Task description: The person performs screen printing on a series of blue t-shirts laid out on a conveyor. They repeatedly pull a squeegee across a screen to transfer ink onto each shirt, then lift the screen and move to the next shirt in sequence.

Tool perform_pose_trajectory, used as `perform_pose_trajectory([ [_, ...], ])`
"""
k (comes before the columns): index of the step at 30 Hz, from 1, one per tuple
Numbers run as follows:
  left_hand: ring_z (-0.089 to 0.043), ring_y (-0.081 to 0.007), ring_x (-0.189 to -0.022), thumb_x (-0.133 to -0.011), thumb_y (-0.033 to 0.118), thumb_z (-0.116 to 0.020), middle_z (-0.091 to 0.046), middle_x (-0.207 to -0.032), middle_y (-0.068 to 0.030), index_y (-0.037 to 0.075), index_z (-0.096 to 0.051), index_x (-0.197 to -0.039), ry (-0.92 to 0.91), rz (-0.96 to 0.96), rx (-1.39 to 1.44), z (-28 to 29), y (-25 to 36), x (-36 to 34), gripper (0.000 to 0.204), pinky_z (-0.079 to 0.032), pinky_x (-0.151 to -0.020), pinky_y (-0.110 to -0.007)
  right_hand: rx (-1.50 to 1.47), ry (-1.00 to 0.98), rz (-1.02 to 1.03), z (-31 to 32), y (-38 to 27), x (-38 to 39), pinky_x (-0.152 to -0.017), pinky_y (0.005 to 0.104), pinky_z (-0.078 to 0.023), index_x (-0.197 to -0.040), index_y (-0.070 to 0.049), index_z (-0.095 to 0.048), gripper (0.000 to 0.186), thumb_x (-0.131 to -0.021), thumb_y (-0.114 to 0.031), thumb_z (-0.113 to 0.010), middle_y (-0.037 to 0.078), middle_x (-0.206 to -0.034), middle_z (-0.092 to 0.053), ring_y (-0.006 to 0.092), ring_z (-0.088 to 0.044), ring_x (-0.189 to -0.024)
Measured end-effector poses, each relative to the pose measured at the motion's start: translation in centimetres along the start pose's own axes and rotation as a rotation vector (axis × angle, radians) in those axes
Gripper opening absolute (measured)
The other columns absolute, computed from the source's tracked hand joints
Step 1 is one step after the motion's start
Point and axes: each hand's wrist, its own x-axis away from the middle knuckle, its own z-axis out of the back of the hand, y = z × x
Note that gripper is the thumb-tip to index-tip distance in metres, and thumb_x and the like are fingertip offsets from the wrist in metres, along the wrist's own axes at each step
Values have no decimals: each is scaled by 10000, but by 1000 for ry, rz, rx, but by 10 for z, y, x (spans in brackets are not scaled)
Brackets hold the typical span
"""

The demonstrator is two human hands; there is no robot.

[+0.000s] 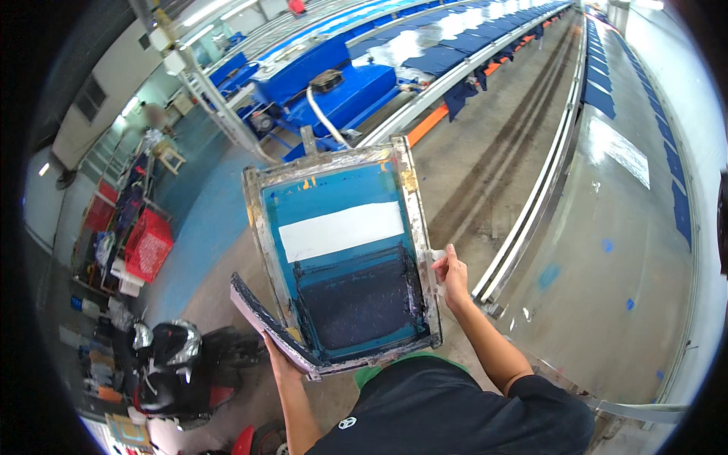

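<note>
I hold a paint-stained screen frame [406,193] upright against my body, with teal mesh, a white strip [341,231] across it and dark ink over its lower half. My right hand [451,277] is closed on the frame's right side, at a pale bracket. My left hand [277,356] grips a long squeegee [265,322], its blade coated in dark ink, at the frame's lower left corner; part of the hand is hidden behind it.
Long print table [641,303] with navy pieces to my right, beside white rails [516,250]. Blue machine [356,106] and another long table ahead. Red crates [148,246], a parked motorbike [171,368] at left. A person [155,133] stands in the left background.
</note>
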Motion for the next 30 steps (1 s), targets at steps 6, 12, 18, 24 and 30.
perform_pose_trajectory([
  [6, -659, -243, -1115, -992, 678, -551, -682, -1225, -95, 70, -528, -1446, -83, -2, -178, -134, 3, -165, 759, -546, -951, -397, -83, 259, 78, 5, -34, -100, -513, 274, -307, -661, -51, -657, 650, -1069, -535, -512, -23, -573, -471, 100, -419, -533],
  [12, -596, -280, -1261, -990, 627, -600, -643, -1358, -135, 34, -497, -1492, -289, 181, -253, -266, 3, -280, 784, -459, -1088, -423, -208, 523, 25, 21, -59, -154, -529, 283, -332, -724, -72, -621, 538, -1076, -471, -541, -15, -611, -484, 106, -434, -556],
  [18, -522, -301, -1344, -951, 679, -621, -579, -1448, -120, 74, -471, -1529, -500, 231, -470, -392, -56, -397, 851, -419, -1134, -439, -202, 749, 156, 39, -60, -187, -539, 266, -334, -739, -62, -655, 577, -1077, -509, -514, -24, -626, -490, 99, -431, -563],
  [24, -615, -280, -1219, -1010, 576, -609, -650, -1359, -108, 41, -549, -1447, -642, 501, -494, -502, -130, -480, 693, -476, -1062, -425, -287, 954, 249, 67, -60, -240, -526, 266, -312, -734, -54, -675, 585, -1069, -509, -524, -36, -615, -473, 89, -415, -560],
  [30, -600, -300, -1255, -1014, 574, -604, -646, -1371, -118, 29, -535, -1460, -678, 533, -488, -640, -204, -514, 707, -466, -1076, -424, -242, 974, 186, 145, -148, -347, -533, 275, -324, -733, -34, -712, 580, -1072, -453, -496, -25, -621, -490, 101, -426, -563],
])
